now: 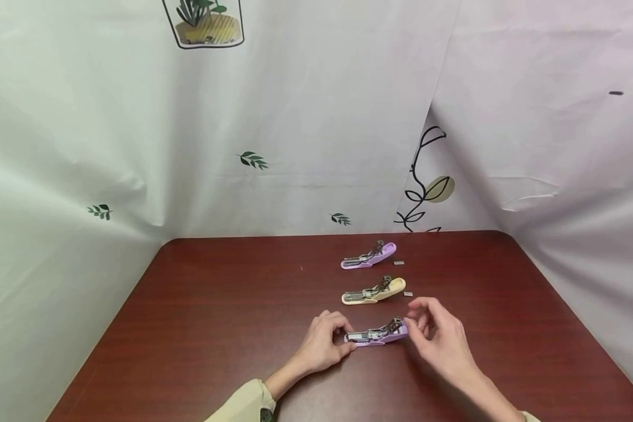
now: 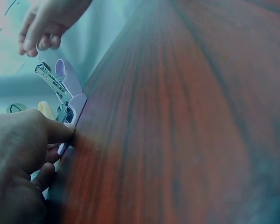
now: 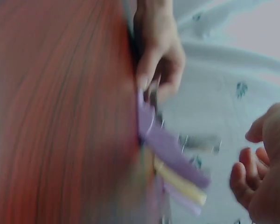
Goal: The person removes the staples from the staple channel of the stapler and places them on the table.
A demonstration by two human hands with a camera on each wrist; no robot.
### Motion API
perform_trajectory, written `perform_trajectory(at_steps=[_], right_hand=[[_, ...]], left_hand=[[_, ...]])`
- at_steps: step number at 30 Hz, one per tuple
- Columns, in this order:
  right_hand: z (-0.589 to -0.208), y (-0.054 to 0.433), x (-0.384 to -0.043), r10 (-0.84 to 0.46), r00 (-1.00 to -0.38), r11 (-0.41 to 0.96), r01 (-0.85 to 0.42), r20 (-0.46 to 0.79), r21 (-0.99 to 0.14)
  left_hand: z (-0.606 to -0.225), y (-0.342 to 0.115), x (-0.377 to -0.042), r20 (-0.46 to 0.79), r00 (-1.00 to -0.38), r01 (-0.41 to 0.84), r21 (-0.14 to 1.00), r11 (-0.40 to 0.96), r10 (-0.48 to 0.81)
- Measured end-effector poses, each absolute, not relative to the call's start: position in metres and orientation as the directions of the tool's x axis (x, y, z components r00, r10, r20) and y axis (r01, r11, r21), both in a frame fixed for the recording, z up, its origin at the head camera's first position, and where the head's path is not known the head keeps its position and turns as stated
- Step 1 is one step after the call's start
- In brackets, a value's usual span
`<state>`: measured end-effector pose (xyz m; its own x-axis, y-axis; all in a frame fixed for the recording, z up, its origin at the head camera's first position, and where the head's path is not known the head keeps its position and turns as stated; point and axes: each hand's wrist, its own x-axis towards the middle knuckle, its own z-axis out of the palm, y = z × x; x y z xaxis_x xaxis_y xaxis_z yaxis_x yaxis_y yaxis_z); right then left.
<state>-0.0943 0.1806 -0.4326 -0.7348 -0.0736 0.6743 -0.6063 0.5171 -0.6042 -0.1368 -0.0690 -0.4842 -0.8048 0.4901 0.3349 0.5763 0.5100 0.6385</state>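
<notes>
The nearest purple stapler [image 1: 375, 336] lies on the table, its left end pinched between the thumb and fingers of my left hand [image 1: 323, 344]. Its top is swung up, baring the metal parts, as the left wrist view shows on this stapler [image 2: 70, 86]. My right hand [image 1: 445, 343] hovers at its right end with bent, parted fingers. In the right wrist view, the thumb and fingers of that right hand [image 3: 266, 172] stand apart with nothing seen between them; this view is blurred.
Behind lie a yellow stapler [image 1: 374, 292] and another purple stapler [image 1: 369, 257], both opened up. Small silver strips, one by the yellow stapler [image 1: 408, 294] and one farther back [image 1: 398, 263], rest at their right. A white printed cloth [image 1: 306, 117] hangs around the brown table [image 1: 232, 293].
</notes>
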Motion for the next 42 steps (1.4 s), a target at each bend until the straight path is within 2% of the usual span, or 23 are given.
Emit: perform_trajectory(at_steps=[2, 5, 8, 14, 22, 42], right_hand=[[-0.430, 0.169, -0.088, -0.065, -0.797, 0.458, -0.558, 0.600, -0.692], [-0.429, 0.153, -0.079, -0.086, -0.908, 0.354, -0.412, 0.409, -0.840], [-0.433, 0.140, -0.074, -0.133, -0.961, 0.311, -0.274, 0.244, -0.910], [-0.443, 0.123, -0.078, -0.194, -0.975, 0.281, -0.160, 0.107, -0.946], [-0.452, 0.118, -0.086, -0.185, -0.983, 0.291, -0.077, 0.023, -0.954], [-0.452, 0.109, -0.086, -0.148, -0.989, 0.316, -0.037, -0.011, -0.948]], left_hand=[[-0.484, -0.069, -0.136, 0.334, -0.805, 0.576, 0.639, 0.510, 0.490], [-0.485, -0.069, -0.136, 0.340, -0.804, 0.579, 0.637, 0.509, 0.488], [-0.486, -0.069, -0.136, 0.347, -0.802, 0.583, 0.635, 0.507, 0.486], [-0.486, -0.068, -0.135, 0.340, -0.804, 0.578, 0.641, 0.505, 0.488], [-0.484, -0.068, -0.135, 0.344, -0.804, 0.580, 0.631, 0.515, 0.485], [-0.485, -0.069, -0.135, 0.346, -0.805, 0.579, 0.636, 0.510, 0.482]])
